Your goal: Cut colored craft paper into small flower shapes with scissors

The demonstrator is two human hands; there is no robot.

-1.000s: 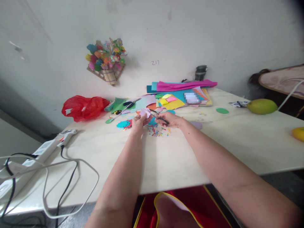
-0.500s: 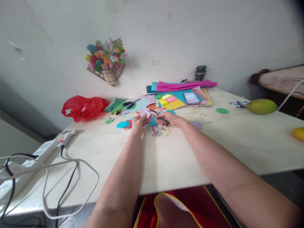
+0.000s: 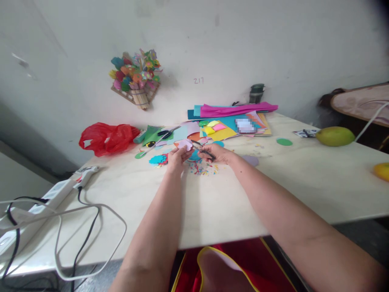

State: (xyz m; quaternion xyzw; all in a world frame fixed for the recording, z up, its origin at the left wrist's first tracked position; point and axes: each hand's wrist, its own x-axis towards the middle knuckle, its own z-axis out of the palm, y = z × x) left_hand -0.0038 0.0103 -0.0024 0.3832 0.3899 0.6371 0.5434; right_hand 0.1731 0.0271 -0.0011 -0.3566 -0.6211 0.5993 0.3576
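Note:
A small pale purple paper piece [image 3: 184,144] with a wavy edge is pinched in my left hand [image 3: 178,157]. My right hand [image 3: 217,153] grips a pair of scissors [image 3: 206,153], its blades parted and pointing left at the paper's edge. Tiny coloured paper snippets [image 3: 203,168] lie scattered on the table below both hands. Left of my left hand sits a stack of blue scalloped paper shapes [image 3: 158,159] with red showing at its side. A purple paper piece [image 3: 251,160] rests to the right of my right hand.
Coloured sheets [image 3: 229,134] and a magenta roll [image 3: 237,109] lie at the back of the table [image 3: 231,211]. Another pair of scissors [image 3: 164,133] is behind my left hand. A red plastic bag [image 3: 107,138], a power strip [image 3: 51,198] with cables, and a mango [image 3: 335,136] stand around.
The purple paper has shifted and turned slightly in my left hand. Both hands stay in nearly the same place, with the scissors still at the paper.

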